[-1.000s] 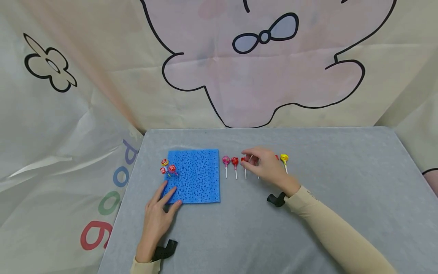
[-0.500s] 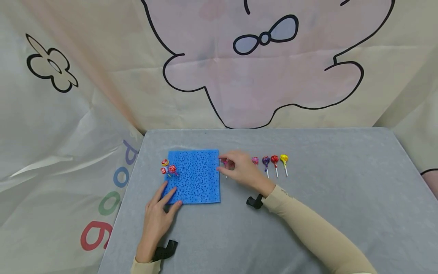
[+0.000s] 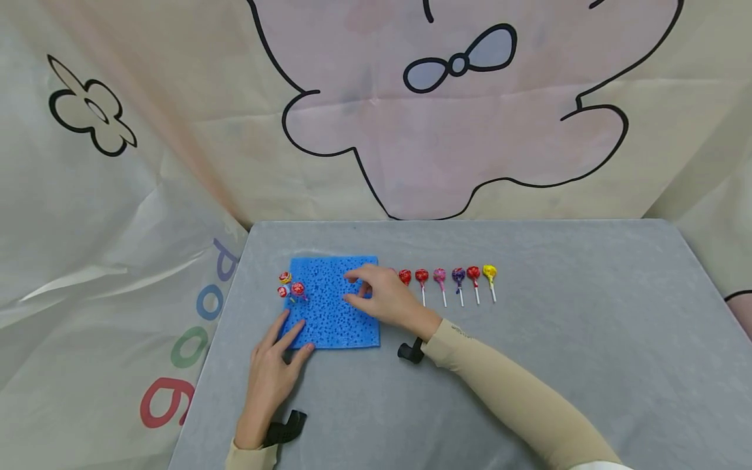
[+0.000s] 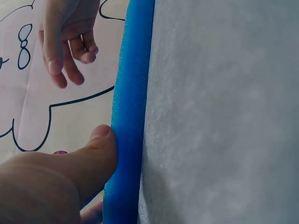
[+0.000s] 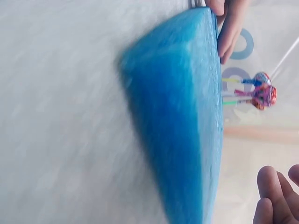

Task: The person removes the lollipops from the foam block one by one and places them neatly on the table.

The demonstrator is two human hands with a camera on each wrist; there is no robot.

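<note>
A thick blue foam block [image 3: 329, 326] lies flat on the grey table. My left hand [image 3: 273, 372] rests on its near left corner, fingers spread, with the thumb [image 4: 100, 147] along the front edge in the left wrist view. Three lollipops [image 3: 297, 288] stand upright in the foam near its left edge, their sticks sunk into the top. My right hand [image 3: 384, 297] hovers over the right part of the foam, fingers loosely bent and apart, nothing between them. In the right wrist view the standing lollipops [image 5: 264, 91] are beyond these fingertips [image 5: 268, 179].
Right of the foam several lollipops lie in a row, among them a purple one [image 3: 458, 275] and a yellow one [image 3: 489, 271] at the end. My right hand partly hides the leftmost. A printed cloth [image 3: 470, 130] hangs behind the table's back edge.
My right hand has moved left, from above the lollipop row to over the foam block, uncovering most of the row. The left hand and the standing lollipops stay put.
</note>
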